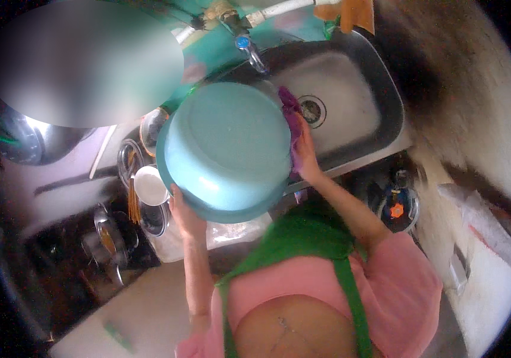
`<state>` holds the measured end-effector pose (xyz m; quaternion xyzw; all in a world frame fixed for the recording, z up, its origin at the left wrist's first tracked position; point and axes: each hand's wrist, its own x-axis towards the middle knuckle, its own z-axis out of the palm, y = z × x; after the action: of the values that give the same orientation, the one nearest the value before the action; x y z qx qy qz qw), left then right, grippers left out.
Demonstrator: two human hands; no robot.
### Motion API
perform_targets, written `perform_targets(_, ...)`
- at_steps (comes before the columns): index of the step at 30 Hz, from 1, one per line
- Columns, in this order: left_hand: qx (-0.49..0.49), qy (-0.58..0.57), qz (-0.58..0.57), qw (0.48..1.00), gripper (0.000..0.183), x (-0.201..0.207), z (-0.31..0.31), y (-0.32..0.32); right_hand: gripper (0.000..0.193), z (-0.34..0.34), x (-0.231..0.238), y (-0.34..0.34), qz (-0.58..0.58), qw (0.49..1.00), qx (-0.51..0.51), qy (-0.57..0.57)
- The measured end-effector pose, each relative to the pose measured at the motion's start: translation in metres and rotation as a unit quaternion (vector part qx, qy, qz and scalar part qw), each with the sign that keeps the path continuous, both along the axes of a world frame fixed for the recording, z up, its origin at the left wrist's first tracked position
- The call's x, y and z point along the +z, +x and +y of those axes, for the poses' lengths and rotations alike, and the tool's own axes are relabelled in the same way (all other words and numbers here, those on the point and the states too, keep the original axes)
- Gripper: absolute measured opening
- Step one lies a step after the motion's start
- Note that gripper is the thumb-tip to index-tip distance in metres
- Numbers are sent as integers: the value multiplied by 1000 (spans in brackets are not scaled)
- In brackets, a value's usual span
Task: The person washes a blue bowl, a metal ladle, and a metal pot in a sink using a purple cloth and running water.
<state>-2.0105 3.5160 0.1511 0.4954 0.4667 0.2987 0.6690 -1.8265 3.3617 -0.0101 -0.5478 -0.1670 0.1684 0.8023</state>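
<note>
A large light-blue basin [225, 137] is held up in front of me, its underside facing the camera. It is tilted beside the sink and covers part of the counter's edge. At its lower left rim, my left hand [187, 218] grips it, the fingers mostly hidden behind the rim. On the right side, my right hand [305, 152] presses a crumpled purple cloth [289, 107] against the basin's edge. Some of the right fingers are hidden by the cloth.
A dark-rimmed sink [351, 74] with a round drain lies right of the basin, under a tap [249, 51] with a blue cap. Left of the basin stand a white cup [151, 186], chopsticks [133, 203] and metal lids. A large metal pot [47, 140] sits farther left.
</note>
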Motion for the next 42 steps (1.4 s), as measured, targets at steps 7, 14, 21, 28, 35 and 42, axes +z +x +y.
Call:
perform_targets(7,-2,1,55,998,45,19,32,-12,53,65,37,86,178,956,232,-36)
perform_targets(14,-5,34,95,995,43,55,38,1,38,173,99,102,-148,917,366,-60)
perform_targets(21,-35,70,86,993,36,46,46,-21,20,111,235,-7,-536,810,237,28)
perform_targets(28,-37,47,89,994,37,62,40,0,17,87,188,-25,-474,857,169,112)
perform_targets(35,-6,63,110,992,42,51,37,8,28,132,152,13,-239,969,5,-62)
perform_targets(42,0,53,115,992,42,45,39,4,27,37,147,-51,-299,948,97,-41)
